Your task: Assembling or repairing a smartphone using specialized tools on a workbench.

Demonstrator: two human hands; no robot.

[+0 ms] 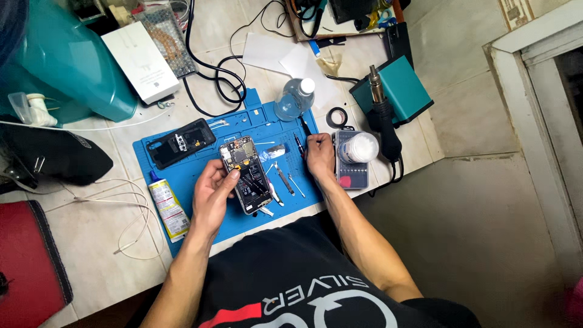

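right now the left hand (212,193) grips an opened phone (246,174) by its edge, back cover off, circuit board and battery exposed, held tilted just above the blue work mat (182,228) on the bench (91,243). the right hand (320,157) is away from the phone, fingers curled near the right rim of the mat, touching or pinching a thin dark tool (305,126); whether it truly grips it i cannot tell. tweezers (283,179) and small metal parts lie loose on the mat between the two hands, and the removed back cover (182,143) sits at the mat's upper left. a clear bottle (294,99) stands at the mat's top edge, a hot-air wand (382,115) rests on its teal station, and a glue tube (167,209) lies by the left wrist.

the likely trouble: the phone is held one-handed by its sides, so a slip could drop it onto the tweezers or scatter the tiny parts below. the thumb sits on the bare internals, and pressure there might strain a connector or the battery. the bottle is near enough that a knock from the reaching arm could spill it towards the open board.
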